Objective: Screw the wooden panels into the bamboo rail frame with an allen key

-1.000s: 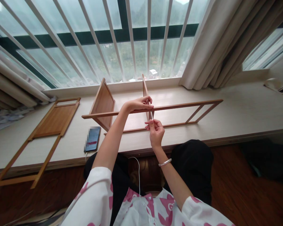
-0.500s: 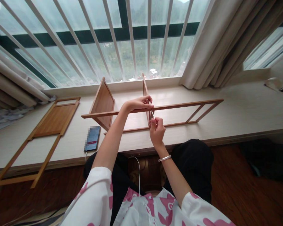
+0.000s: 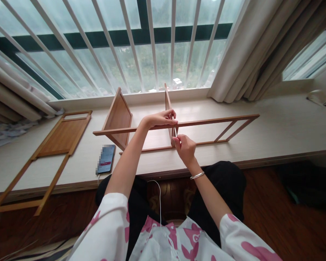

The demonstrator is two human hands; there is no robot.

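at the windowsill [image 3: 266, 127] — wooden frame [image 3: 214, 121], thin rod [image 3: 175, 132], ends unclear

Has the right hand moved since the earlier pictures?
Yes, the right hand has shifted slightly rightward in the view, judged against the wooden frame.

A long, slender honey-brown wooden frame [image 3: 206, 121] stands on edge on a pale ledge [image 3: 266, 134]. Its upper rail runs left to right, tilted slightly; the lower rail [image 3: 152, 149] lies on the ledge. Two short crossbars [image 3: 225, 131] join the rails near the right end. A solid flat panel [image 3: 118, 125] rises near the left end, angled back; a second panel [image 3: 167, 98], seen nearly edge-on, stands near the middle. Beside that middle joint, a thin whitish rod [image 3: 175, 132] slants in the right hand's [image 3: 185, 146] fingers, just below the upper rail.
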